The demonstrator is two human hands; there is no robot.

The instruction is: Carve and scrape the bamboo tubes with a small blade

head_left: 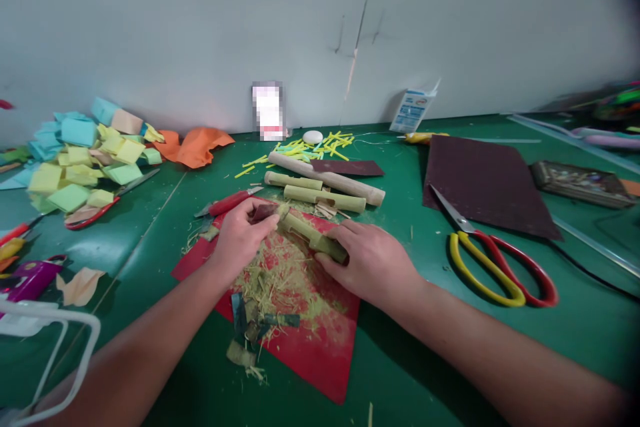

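My right hand (367,257) is wrapped round the near end of a green bamboo tube (310,232) with a notch cut in its side. At the tube's far left end, my left hand (240,233) pinches a small dark brown piece of sandpaper (263,213) against or close to it. Beneath both lies a red sheet (320,360) strewn with shavings and pale dust (270,273). Several more bamboo tubes, among them a notched one (345,201) and a long pale one (370,193), rest just beyond the hands. A red-handled knife (230,203) lies beside my left hand.
Scissors with yellow and red handles (487,267) and a dark brown sheet (485,187) lie at the right, near a metal tray (583,183). Folded paper pieces (85,153) are heaped at the left, by a white frame (85,340). A bright phone-like screen (269,110) leans on the wall.
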